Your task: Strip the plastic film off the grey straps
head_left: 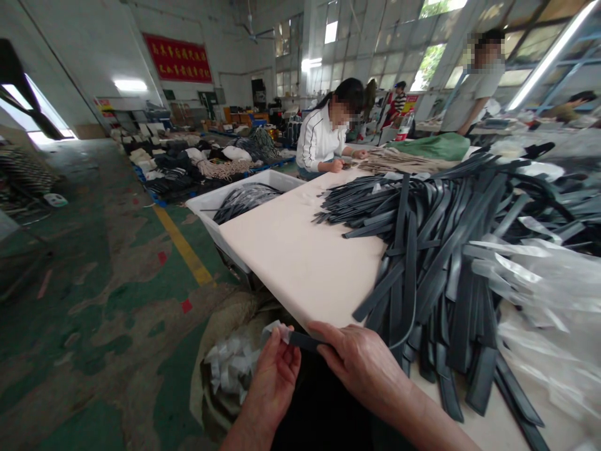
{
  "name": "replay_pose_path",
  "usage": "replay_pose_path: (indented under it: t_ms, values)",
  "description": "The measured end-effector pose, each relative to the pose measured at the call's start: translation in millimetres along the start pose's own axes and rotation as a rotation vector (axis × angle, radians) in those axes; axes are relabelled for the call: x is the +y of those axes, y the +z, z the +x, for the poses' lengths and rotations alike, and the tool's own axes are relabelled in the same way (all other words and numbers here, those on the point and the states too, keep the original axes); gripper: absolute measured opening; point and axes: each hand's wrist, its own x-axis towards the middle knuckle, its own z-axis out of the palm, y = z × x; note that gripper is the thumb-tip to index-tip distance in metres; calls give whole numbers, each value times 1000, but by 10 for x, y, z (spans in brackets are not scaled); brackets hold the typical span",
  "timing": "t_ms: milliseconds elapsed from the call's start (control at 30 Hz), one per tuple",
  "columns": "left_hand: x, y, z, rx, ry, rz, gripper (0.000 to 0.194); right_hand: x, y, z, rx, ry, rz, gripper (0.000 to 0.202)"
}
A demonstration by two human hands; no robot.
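My right hand (361,363) grips a dark grey strap (305,341) near the table's front edge. My left hand (275,376) pinches a pale wrapping (277,329) at that strap's left end. Just to the right, a large heap of the same dark straps (436,244) covers much of the white table (300,250). Below my hands a sack (225,351) holds crumpled pale wrappings (232,366).
A white bin (206,210) with more straps stands at the table's far left corner. Clear plastic bags (544,282) lie at the right. A seated person in white (323,138) works at the far end; another person (474,88) stands behind. Piles of goods line the green floor.
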Motion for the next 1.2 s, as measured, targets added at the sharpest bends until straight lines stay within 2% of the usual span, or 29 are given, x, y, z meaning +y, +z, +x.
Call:
replay_pose_path:
  t_ms: [100, 233, 367, 467, 633, 700, 833, 900, 967, 1033, 1100, 1200]
  values:
    - [-116, -42, -26, -25, -29, 15, 8, -56, 36, 58, -8, 28, -17, 34]
    - [-223, -26, -70, -123, -82, 20, 11, -96, 28, 83, -41, -6, -48, 35]
    - [-77, 98, -65, -32, -7, -5, 14, 68, -189, -63, 5, -6, -80, 48]
    - [-24, 186, -109, -18, 43, -3, 14, 169, -339, -139, 100, 32, -133, 44]
    - [-247, 236, -225, -267, -70, 19, 11, 82, -354, -125, 165, -65, -125, 39]
    - [-252, 247, -206, -280, -45, 10, 11, 103, -392, -179, 179, -76, -80, 42]
    - [-180, 272, -207, -203, 32, -2, 6, 206, -559, -304, 276, -53, -24, 41]
    - [-235, 284, -298, -279, -1, 6, 8, 167, -601, -293, 313, -89, -71, 37]
    - [-326, 300, -405, -400, -56, 38, 15, 79, -603, -259, 312, -145, -121, 34]
    - [-365, 321, -463, -473, -73, 71, 18, 20, -602, -274, 305, -177, -129, 34]
    - [-310, 344, -451, -453, -39, 70, 18, 40, -634, -375, 313, -163, -116, 35]
    - [-177, 368, -417, -348, 13, 18, 15, 139, -724, -598, 335, -112, -101, 39]
